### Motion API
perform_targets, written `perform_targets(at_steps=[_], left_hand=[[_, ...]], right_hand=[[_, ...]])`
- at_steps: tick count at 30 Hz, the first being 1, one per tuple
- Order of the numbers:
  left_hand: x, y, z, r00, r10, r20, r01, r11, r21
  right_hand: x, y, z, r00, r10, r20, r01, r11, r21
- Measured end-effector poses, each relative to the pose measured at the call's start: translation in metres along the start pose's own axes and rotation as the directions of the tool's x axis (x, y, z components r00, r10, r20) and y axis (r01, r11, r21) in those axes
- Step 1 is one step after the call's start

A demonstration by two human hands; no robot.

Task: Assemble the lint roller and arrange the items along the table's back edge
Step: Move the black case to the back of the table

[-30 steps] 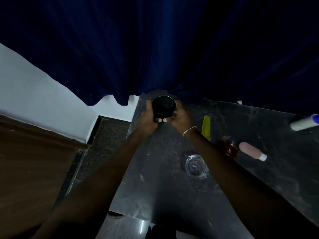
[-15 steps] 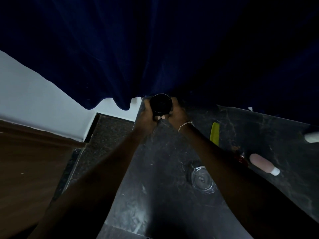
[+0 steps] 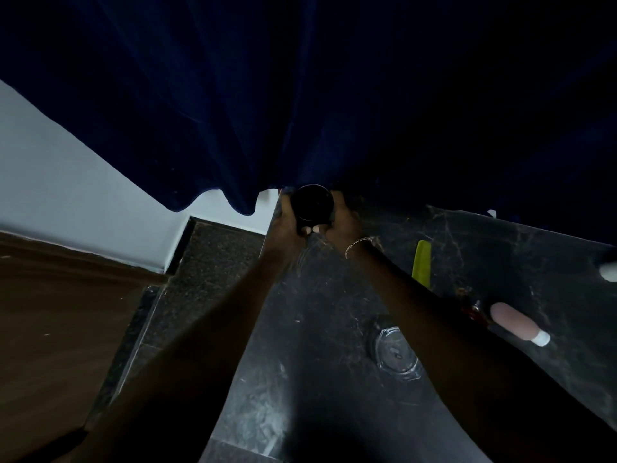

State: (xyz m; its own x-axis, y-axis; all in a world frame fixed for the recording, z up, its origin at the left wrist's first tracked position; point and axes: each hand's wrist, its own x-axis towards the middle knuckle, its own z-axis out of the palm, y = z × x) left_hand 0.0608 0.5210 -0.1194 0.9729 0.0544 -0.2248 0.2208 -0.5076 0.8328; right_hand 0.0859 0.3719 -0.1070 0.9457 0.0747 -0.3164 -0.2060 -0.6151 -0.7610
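A round black jar (image 3: pixel 312 203) stands at the far left corner of the dark marble table (image 3: pixel 334 329), right under the curtain's hem. My left hand (image 3: pixel 289 219) grips it from the left and my right hand (image 3: pixel 344 219) from the right, thumbs meeting at its near side. A thin bracelet shows on my right wrist. On the table lie a yellow-green comb (image 3: pixel 421 264), a pink bottle with a white cap (image 3: pixel 517 324), a small red bottle (image 3: pixel 475 312) partly hidden by my right arm, and a white tube (image 3: pixel 608 271) at the right edge.
A glass ashtray (image 3: pixel 395 352) sits near my right forearm. A dark blue curtain (image 3: pixel 300 95) hangs over the table's back edge. The table's left edge drops to a dark granite strip and brown floor (image 3: pixel 66 312), with a white wall (image 3: pixel 83 188) behind.
Both hands with the black jar have stayed at the back left corner, while the view has shifted so that the items on the right sit lower and farther right.
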Motion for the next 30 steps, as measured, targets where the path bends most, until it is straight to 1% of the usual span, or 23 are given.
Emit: perform_targets(at_steps=[5, 10, 13, 18, 24, 27, 28, 30], left_hand=[[-0.001, -0.003, 0.003, 1.0, 0.019, -0.015, -0.019, 1.0, 0.02], [0.001, -0.009, 0.004, 1.0, -0.025, -0.013, 0.026, 0.996, 0.086], [-0.002, -0.005, 0.003, 1.0, 0.007, -0.019, -0.007, 1.0, 0.019], [-0.008, -0.004, 0.001, 0.999, 0.037, -0.038, -0.038, 0.999, -0.018], [-0.018, -0.012, -0.002, 0.999, 0.024, -0.037, -0.026, 0.998, -0.059], [-0.037, -0.02, -0.007, 0.999, -0.003, -0.051, -0.002, 0.994, -0.106], [-0.046, -0.024, -0.009, 0.998, -0.021, -0.064, 0.015, 0.996, -0.093], [-0.062, -0.032, -0.013, 0.994, -0.017, -0.104, 0.02, 0.999, 0.028]], right_hand=[[0.003, 0.001, 0.003, 1.0, -0.008, -0.013, 0.008, 1.0, -0.019], [0.003, 0.002, 0.007, 1.0, 0.024, -0.012, -0.025, 0.999, -0.043], [0.003, 0.001, 0.007, 1.0, 0.017, -0.023, -0.017, 0.999, -0.033], [0.001, -0.001, 0.006, 0.999, 0.037, -0.009, -0.037, 0.997, -0.065], [-0.011, -0.005, 0.002, 0.999, 0.042, 0.009, -0.042, 0.998, -0.036], [-0.028, 0.003, 0.002, 0.999, 0.004, -0.035, -0.006, 0.999, -0.038], [-0.036, 0.008, 0.001, 0.999, -0.014, -0.048, 0.012, 0.999, -0.052], [-0.053, 0.017, 0.0, 0.996, -0.06, -0.072, 0.051, 0.991, -0.127]])
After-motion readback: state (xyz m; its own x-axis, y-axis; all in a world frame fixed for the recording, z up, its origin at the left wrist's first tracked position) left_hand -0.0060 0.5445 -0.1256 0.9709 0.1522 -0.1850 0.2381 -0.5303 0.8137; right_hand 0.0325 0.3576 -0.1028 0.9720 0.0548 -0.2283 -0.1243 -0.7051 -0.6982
